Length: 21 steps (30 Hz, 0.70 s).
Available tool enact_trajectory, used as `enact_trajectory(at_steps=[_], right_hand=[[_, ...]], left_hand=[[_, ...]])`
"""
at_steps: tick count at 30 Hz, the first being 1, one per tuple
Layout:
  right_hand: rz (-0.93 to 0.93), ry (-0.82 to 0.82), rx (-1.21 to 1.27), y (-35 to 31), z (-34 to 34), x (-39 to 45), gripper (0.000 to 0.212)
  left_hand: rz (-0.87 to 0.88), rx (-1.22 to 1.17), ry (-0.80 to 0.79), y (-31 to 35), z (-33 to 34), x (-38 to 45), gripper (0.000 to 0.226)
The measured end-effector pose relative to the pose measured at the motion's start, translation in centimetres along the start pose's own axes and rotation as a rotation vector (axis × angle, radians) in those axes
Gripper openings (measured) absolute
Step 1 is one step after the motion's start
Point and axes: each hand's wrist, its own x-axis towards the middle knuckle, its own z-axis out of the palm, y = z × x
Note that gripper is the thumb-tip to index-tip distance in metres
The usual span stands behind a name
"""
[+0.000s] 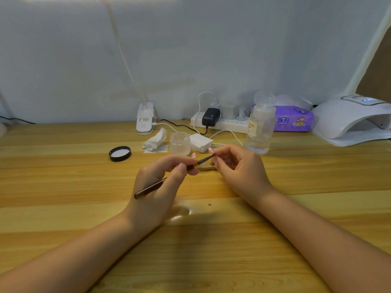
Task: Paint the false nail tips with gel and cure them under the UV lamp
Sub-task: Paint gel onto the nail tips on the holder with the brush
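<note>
My left hand (163, 182) grips a dark brown nail brush (148, 190) by its handle, above the middle of the wooden table (63, 187). The brush's front end reaches to my right hand (237, 166), whose thumb and forefinger pinch it at the tip. Behind the hands lies a small wooden nail-tip holder (207, 166) with round metal studs, mostly hidden by the fingers. I cannot make out any nail tips on it. A white UV lamp (351, 121) stands at the back right, its opening facing left.
A frosted open jar (180, 143) stands behind the hands, its black lid (120, 153) lying to the left. A crumpled tissue (155, 141), white pads (200, 141), a clear pump bottle (260, 127), a purple tissue pack (293, 119), a power strip (222, 121) with cables and a lamp clamp (145, 121) line the back.
</note>
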Motion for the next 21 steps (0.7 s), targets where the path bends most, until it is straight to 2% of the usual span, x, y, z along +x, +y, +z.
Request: enact_trajectory(at_steps=[15, 21], right_hand=[[0.028, -0.045, 0.068, 0.28, -0.06, 0.06, 0.010], [0.033, -0.048, 0.057, 0.22, -0.10, 0.06, 0.010]], left_hand=[[-0.042, 0.040, 0.067, -0.58, 0.07, 0.32, 0.024], [-0.053, 0.020, 0.019, -0.36, 0.05, 0.19, 0.024]])
